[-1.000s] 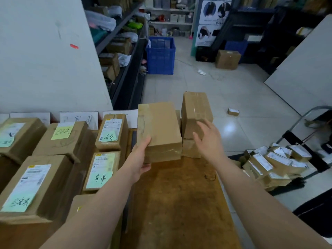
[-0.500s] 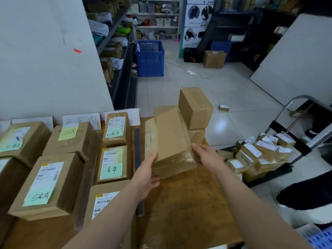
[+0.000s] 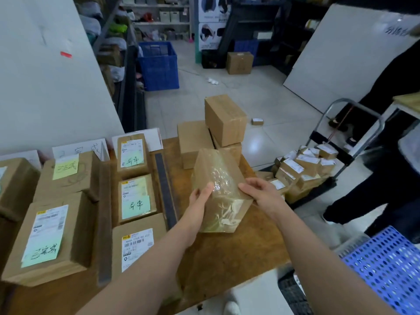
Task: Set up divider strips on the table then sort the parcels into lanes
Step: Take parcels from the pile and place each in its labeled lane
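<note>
I hold a brown taped parcel (image 3: 218, 189) tilted above the wooden table (image 3: 227, 258). My left hand (image 3: 201, 196) grips its left side and my right hand (image 3: 259, 193) grips its right side. Behind it three unlabelled brown parcels (image 3: 225, 120) stand stacked at the table's far end. A dark divider strip (image 3: 166, 189) runs lengthwise just left of my left hand; another dark divider strip (image 3: 105, 223) lies further left. Labelled parcels with green notes (image 3: 136, 198) fill the lanes between and beside the strips.
White name cards (image 3: 79, 147) stand against the wall at the lanes' far ends. A trolley with several small labelled boxes (image 3: 302, 167) stands right of the table. A blue perforated crate (image 3: 386, 264) is at the lower right. A person in dark clothes (image 3: 391, 155) stands at the right.
Both hands lifted the parcel off the far stack, drew it toward me and tilted it. My view shifted right and downward.
</note>
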Demonstrator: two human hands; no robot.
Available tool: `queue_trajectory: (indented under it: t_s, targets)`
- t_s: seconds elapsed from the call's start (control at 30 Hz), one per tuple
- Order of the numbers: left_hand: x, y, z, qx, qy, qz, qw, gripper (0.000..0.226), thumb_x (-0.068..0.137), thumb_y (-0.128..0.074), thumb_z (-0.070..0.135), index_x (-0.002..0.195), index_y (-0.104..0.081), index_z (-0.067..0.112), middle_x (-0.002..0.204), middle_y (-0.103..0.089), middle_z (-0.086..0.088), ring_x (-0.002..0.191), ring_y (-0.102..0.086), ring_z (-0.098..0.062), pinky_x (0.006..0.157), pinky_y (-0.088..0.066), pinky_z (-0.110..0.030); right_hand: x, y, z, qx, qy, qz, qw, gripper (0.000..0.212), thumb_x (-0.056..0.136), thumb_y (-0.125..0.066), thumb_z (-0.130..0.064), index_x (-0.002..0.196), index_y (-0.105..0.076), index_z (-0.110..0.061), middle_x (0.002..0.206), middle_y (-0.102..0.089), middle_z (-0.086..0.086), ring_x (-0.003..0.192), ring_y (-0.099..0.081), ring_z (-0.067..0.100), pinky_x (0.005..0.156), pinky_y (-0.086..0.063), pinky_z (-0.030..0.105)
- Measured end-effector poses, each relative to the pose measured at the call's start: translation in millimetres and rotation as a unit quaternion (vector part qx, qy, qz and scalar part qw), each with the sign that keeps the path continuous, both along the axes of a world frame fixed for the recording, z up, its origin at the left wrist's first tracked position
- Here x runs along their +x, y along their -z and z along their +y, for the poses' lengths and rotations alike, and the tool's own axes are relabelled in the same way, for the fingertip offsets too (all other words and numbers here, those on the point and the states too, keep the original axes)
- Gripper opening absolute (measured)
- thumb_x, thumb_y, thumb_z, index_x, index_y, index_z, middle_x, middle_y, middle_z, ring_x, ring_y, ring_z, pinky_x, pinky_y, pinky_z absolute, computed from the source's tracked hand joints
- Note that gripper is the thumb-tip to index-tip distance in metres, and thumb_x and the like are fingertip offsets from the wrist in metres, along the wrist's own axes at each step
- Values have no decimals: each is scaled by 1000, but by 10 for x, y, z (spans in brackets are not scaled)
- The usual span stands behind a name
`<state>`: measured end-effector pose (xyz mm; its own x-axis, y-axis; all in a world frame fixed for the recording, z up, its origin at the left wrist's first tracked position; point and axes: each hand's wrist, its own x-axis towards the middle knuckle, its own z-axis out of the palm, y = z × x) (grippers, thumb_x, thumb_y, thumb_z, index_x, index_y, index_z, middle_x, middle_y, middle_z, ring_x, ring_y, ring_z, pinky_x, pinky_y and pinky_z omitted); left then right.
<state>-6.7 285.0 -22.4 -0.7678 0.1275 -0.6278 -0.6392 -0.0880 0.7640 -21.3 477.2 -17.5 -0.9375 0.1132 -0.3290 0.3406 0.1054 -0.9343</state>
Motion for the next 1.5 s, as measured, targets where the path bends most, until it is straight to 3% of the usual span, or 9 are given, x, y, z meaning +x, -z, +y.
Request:
queue_trajectory:
  t_s: [0.2,0.33,0.47,0.57,0.67,0.77,0.87,1.23,1.5]
  targets:
    - [69,134,67,13,-9,-27,999,67,91,-54,60,147,-34,29,132,-57,-1,118,-57,-28,104,-40,-62,167,72,15,51,-32,-12,998,18,98,-55,-22,110,-68,-24,111,-69,-7,106,-62,12,98,-50,35]
    - [131,277,118,33,-45,-41,998,53,101,-49,39,151,-30,33,136,-53,-2,120,-55,-29,102,-45,-59,207,128,105,96,-59,-20,993,21,95,-61,-19,114,-66,-24,117,-67,-5,105,-60,8,83,-47,18]
    - [241,365,247,37,-85,-50,994,48,105,-42,28,150,-28,38,134,-47,0,122,-51,-29,99,-49,-55,267,147,244,55,-49,-129,989,56,80,-72,-49,125,-51,-23,116,-57,-6,93,-59,9,63,-47,17]
    - [306,428,375,6,-86,-53,995,49,106,-39,25,150,-27,43,142,-46,-5,120,-53,-29,95,-52,-53,285,256,383,73,-73,-179,978,96,62,-80,-63,139,-42,-20,123,-57,0,99,-62,16,77,-53,28]
    - [345,413,490,-16,-75,-50,996,59,97,-51,51,149,-26,40,135,-54,0,109,-58,-22,97,-50,-48,286,326,503,34,-48,-166,984,72,72,-83,-39,131,-50,-11,105,-66,-2,91,-69,17,79,-58,33]
    - [346,479,543,-24,-75,-37,996,103,63,-72,77,149,-34,35,130,-61,2,113,-62,-23,103,-47,-49,260,313,609,45,-62,-138,988,43,82,-76,-29,118,-58,-13,97,-68,-3,88,-69,16,74,-59,29]
    - [336,661,569,-23,-103,-27,994,121,41,-80,80,145,-42,32,127,-65,2,114,-63,-25,103,-47,-48,228,338,705,51,-64,-99,992,29,86,-72,-28,112,-61,-21,103,-69,-4,92,-67,13,79,-57,29]
    - [521,98,516,-4,-233,112,966,54,91,-62,47,140,-46,30,120,-65,2,108,-64,-17,94,-54,-38,62,-53,483,-34,-53,28,998,28,84,-75,-21,110,-66,-22,101,-72,-5,90,-71,11,69,-56,26]
    - [711,-124,-60,-6,-262,155,953,87,62,-71,75,136,-53,33,123,-69,2,112,-67,-20,99,-51,-47,70,-331,-199,-68,-98,57,991,32,85,-73,-20,116,-65,-19,106,-72,-2,95,-70,16,65,-55,25]
